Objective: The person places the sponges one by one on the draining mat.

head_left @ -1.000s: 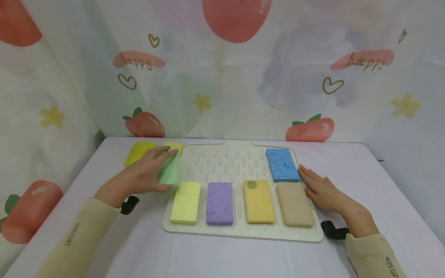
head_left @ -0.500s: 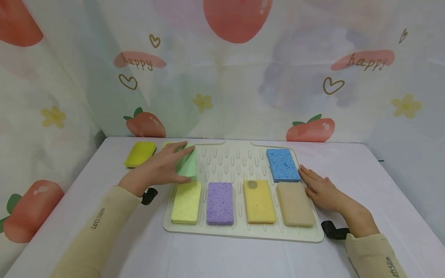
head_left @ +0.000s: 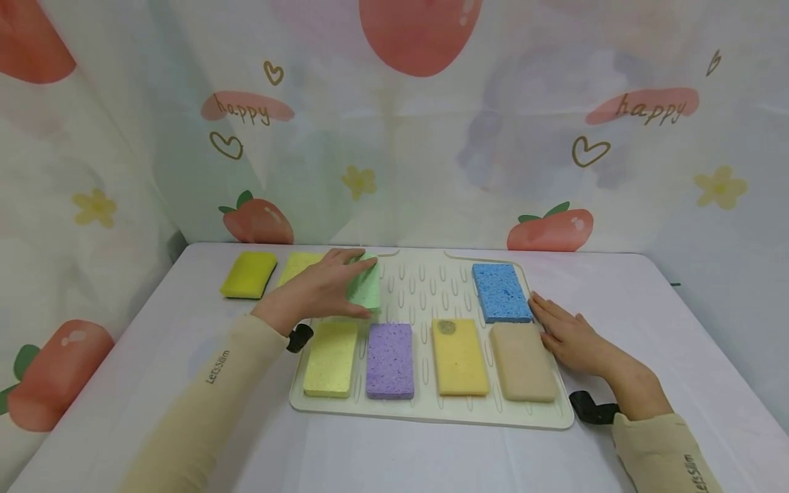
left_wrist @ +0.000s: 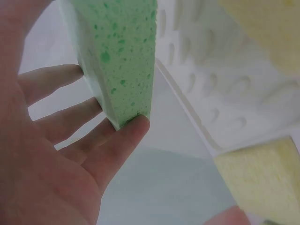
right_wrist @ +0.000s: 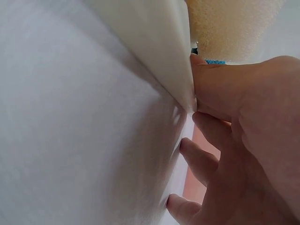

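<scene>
My left hand (head_left: 327,284) grips a pale green sponge (head_left: 366,286) by its edges, above the back left of a cream ridged drying mat (head_left: 425,411). In the left wrist view, the fingers curl round the green sponge (left_wrist: 124,51), tilted and clear of the mat. My right hand (head_left: 576,342) rests at the mat's right edge, fingers mostly straight, beside a blue sponge (head_left: 502,293) and a tan sponge (head_left: 524,363). In the right wrist view, the thumb and fingertips of the right hand (right_wrist: 239,126) touch the mat's rim (right_wrist: 164,61).
A pale yellow sponge (head_left: 329,359), a purple sponge (head_left: 390,361) and an orange-yellow sponge (head_left: 460,359) lie along the mat's front. Left of the mat are a bright yellow sponge (head_left: 248,274) with a dark underside and another yellow sponge (head_left: 298,266), partly behind the left hand.
My left hand has carried the green sponge rightward, from the mat's left edge to over its back left part, uncovering the yellow sponges at the left. The right hand stays put.
</scene>
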The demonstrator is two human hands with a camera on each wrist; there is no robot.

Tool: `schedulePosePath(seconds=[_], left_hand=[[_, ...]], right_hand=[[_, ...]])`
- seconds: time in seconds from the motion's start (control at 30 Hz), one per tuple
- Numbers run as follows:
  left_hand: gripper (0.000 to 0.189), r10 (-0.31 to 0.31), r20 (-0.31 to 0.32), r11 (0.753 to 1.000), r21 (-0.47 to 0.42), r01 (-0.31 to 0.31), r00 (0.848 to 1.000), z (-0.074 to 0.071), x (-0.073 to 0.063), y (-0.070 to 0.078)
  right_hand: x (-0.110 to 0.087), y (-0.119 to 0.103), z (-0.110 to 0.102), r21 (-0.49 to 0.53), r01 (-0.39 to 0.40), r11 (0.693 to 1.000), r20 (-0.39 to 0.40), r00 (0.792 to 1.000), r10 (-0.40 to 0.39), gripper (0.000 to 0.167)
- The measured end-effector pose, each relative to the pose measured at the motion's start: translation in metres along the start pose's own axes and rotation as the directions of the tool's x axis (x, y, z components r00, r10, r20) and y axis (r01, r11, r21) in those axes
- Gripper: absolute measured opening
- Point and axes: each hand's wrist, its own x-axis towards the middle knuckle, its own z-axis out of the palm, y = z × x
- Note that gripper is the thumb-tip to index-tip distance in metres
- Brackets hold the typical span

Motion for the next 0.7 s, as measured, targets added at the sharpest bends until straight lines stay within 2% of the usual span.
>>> schedulePosePath(seconds=[0.4, 0.7], left_hand=[[0.092, 0.014, 0.072, 1.0, 0.007, -0.014, 0.997, 0.007, 0.032, 0.022], [0.091, 0.018, 0.099, 1.0, 0.003, -0.018, 0.995, 0.016, 0.056, 0.037]], right_hand=[[0.001, 0.004, 0.004, 0.01, 0.022, 1.0, -0.033, 0.999, -0.021, 0.059], [0.0, 0.0, -0.001, 0.012, 0.001, 1.0, 0.008, 1.0, -0.001, 0.06]])
